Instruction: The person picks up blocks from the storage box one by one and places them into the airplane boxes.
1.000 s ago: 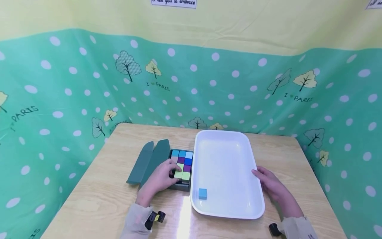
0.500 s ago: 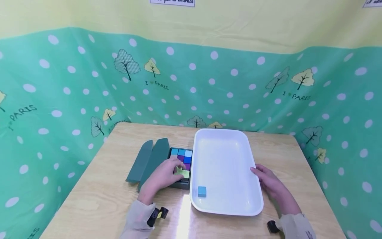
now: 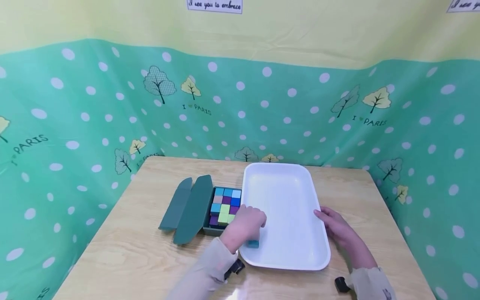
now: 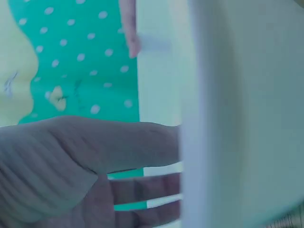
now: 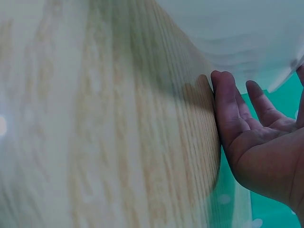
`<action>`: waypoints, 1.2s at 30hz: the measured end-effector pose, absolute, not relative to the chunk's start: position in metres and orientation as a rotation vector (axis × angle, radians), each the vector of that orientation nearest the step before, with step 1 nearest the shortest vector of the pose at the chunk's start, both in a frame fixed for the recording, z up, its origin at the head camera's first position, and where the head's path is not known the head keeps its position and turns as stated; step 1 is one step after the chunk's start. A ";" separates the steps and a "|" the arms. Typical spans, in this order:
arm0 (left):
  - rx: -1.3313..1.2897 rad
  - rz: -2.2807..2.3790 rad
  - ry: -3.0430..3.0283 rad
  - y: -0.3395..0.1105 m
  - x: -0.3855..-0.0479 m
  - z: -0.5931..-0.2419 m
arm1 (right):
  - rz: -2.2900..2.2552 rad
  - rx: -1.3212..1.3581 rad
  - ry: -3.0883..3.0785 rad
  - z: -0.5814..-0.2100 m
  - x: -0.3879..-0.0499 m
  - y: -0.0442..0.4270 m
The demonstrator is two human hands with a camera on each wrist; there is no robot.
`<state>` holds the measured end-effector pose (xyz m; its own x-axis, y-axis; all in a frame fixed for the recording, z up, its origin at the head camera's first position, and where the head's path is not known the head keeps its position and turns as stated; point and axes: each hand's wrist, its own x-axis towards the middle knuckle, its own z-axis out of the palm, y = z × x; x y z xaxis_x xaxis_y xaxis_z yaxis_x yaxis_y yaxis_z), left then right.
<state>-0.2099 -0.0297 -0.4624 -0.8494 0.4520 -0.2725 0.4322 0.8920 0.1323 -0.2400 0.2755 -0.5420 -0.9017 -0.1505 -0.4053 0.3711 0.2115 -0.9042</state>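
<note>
My left hand (image 3: 245,227) is over the near left corner of a white plastic tray (image 3: 285,216). Under it, a blue cube (image 3: 253,243) in the tray is partly covered. In the left wrist view the tray wall (image 4: 213,142) hides the fingertips of the left hand (image 4: 95,156), so whether they hold a cube is not visible. On the tray's right side, my right hand (image 3: 337,227) grips the rim, thumb on top. The right wrist view has the right hand's fingers (image 5: 228,99) against the outside of the tray.
Left of the tray stands an open dark green box (image 3: 217,231) packed with coloured cubes (image 3: 225,208). Its lid flaps (image 3: 193,208) lie folded out leftward. The wooden table (image 3: 123,237) backs onto a green and yellow curtain (image 3: 240,96).
My left hand has moved right, from above the cubes in the box to the tray's near left corner, uncovering the box's cubes. The right hand stays at the rim.
</note>
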 end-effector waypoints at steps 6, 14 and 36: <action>0.468 0.029 2.620 -0.013 -0.215 -0.459 | -1.732 0.206 2.081 -0.546 -0.239 0.278; 0.318 0.146 2.515 -0.010 -0.230 -0.442 | -1.743 0.201 2.078 -0.539 -0.244 0.280; 0.323 -0.087 2.381 0.000 -0.248 -0.476 | -1.738 0.191 2.073 -0.543 -0.242 0.279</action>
<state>-0.2482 0.0002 -0.4763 -0.7088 0.2071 -0.6743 0.2559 0.9663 0.0278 -0.2420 0.2794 -0.5431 -0.8996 -0.1644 -0.4046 0.3698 0.2062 -0.9059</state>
